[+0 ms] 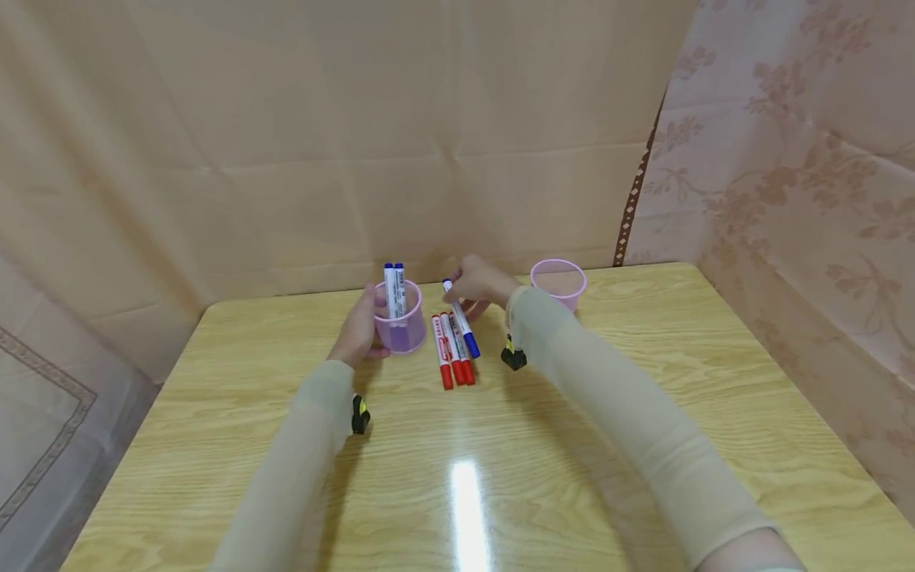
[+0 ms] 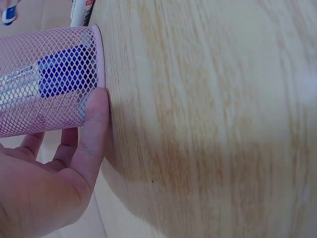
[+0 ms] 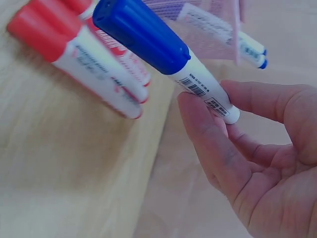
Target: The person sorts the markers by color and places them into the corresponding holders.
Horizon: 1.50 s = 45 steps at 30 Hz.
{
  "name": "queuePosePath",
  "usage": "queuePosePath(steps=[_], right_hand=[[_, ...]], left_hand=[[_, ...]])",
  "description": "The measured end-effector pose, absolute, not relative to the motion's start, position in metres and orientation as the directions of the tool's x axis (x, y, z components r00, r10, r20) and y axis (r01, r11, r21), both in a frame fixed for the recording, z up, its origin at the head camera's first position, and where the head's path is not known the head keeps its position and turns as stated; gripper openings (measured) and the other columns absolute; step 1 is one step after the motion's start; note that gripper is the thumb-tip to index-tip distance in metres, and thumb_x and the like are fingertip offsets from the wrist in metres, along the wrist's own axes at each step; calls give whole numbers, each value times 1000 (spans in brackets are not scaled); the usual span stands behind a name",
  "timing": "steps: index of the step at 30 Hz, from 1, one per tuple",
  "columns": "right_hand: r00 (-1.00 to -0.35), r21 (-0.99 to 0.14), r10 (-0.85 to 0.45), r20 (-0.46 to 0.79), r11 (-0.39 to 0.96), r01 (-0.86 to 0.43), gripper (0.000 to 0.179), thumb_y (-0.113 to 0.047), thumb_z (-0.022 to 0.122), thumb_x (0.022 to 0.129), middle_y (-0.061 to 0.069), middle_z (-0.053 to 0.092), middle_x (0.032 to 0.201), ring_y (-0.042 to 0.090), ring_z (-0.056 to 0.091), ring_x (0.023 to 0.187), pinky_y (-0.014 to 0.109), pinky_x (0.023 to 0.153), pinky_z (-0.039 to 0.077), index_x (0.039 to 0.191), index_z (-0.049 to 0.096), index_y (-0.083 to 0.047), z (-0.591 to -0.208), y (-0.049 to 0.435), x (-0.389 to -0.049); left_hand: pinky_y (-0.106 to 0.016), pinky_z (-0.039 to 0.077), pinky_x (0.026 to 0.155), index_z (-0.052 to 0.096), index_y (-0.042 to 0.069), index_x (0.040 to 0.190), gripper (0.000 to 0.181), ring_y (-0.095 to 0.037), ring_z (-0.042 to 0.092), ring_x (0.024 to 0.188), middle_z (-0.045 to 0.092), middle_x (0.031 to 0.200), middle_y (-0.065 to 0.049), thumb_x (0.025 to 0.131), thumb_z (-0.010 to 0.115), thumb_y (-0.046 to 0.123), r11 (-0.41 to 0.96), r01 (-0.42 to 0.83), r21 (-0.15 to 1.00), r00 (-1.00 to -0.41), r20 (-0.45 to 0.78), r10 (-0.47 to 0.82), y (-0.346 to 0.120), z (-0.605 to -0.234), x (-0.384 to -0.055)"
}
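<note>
A pink mesh pen cup (image 1: 405, 340) stands upright near the table's far edge. My left hand (image 1: 357, 327) holds it from its left side, thumb low near the base in the left wrist view. Two blue-capped markers (image 1: 395, 295) stand inside the cup, their blue caps (image 2: 62, 69) down. To the right of the cup my right hand (image 1: 483, 284) pinches another blue marker (image 3: 203, 84) by its rear end, with the cap pointing down toward the table. Just beside that marker, three red markers (image 1: 442, 353) lie side by side on the table.
A second pink pen cup (image 1: 569, 302) stands at the back right, partly behind my right forearm. The wooden table (image 1: 400, 477) meets a beige cloth (image 1: 322, 199) along its far edge. A patterned cloth (image 1: 808, 199) hangs on the right.
</note>
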State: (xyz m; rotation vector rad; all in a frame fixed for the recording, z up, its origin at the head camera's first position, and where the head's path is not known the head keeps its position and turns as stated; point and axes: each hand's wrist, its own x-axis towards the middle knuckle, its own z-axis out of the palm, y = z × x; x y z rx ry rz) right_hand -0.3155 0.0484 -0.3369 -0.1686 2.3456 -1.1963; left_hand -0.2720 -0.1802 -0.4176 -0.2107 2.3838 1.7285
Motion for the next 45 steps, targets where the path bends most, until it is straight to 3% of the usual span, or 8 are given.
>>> queuePosePath(steps=[6, 12, 20, 25, 35, 42, 45], right_hand=[[-890, -818, -344, -300, 572, 54, 27, -5, 72, 93, 18, 63, 103, 31, 68, 86, 42, 71, 63, 115, 60, 5, -316, 35, -316], [-916, -891, -360, -177, 454, -7, 43, -7, 74, 92, 19, 67, 104, 30, 69, 85, 41, 68, 63, 129, 55, 5, -302, 17, -314], [-951, -964, -304, -60, 265, -24, 46, -9, 73, 94, 13, 64, 113, 29, 69, 88, 41, 71, 63, 135, 53, -3, -292, -1, -309], [-970, -979, -237, 45, 182, -90, 45, -7, 74, 93, 12, 63, 110, 26, 67, 88, 41, 70, 63, 134, 56, -4, -291, -9, -309], [-961, -947, -193, 197, 218, -238, 40, -6, 74, 93, 10, 62, 106, 23, 64, 91, 40, 69, 63, 129, 56, -5, -300, -16, -306], [-960, -938, -181, 213, 237, -253, 38, -4, 73, 93, 9, 62, 106, 23, 63, 95, 43, 72, 63, 128, 57, -5, -306, -17, -305], [-959, -928, -190, 209, 270, -256, 39, -5, 73, 94, 10, 63, 109, 22, 63, 98, 37, 71, 63, 129, 56, -5, -308, -18, -305]], left_hand=[[-46, 59, 73, 41, 9, 143, 78, -42, 50, 115, 41, 146, -23, 102, 10, 68, 305, -218, 927, -974, -228, -5, -184, -417, -273], [-44, 59, 71, 40, 10, 144, 83, -40, 50, 115, 40, 145, -22, 99, 9, 72, 297, -228, 927, -972, -235, -14, -188, -418, -273], [-44, 59, 67, 42, 6, 144, 81, -41, 54, 107, 44, 140, -24, 102, 10, 67, 277, -232, 932, -972, -235, -23, -188, -421, -275], [-44, 59, 67, 42, 6, 143, 79, -41, 53, 109, 43, 142, -24, 103, 10, 66, 277, -232, 933, -972, -235, -21, -188, -420, -275], [-44, 59, 68, 42, 8, 144, 76, -41, 52, 108, 40, 146, -24, 104, 11, 65, 286, -228, 931, -972, -234, -12, -184, -421, -275], [-42, 59, 67, 42, 8, 145, 80, -39, 54, 104, 42, 143, -24, 102, 11, 68, 285, -226, 932, -972, -235, -4, -182, -421, -274], [-42, 59, 66, 42, 8, 145, 81, -38, 55, 101, 44, 142, -24, 102, 10, 69, 284, -228, 931, -972, -236, -6, -181, -421, -274]])
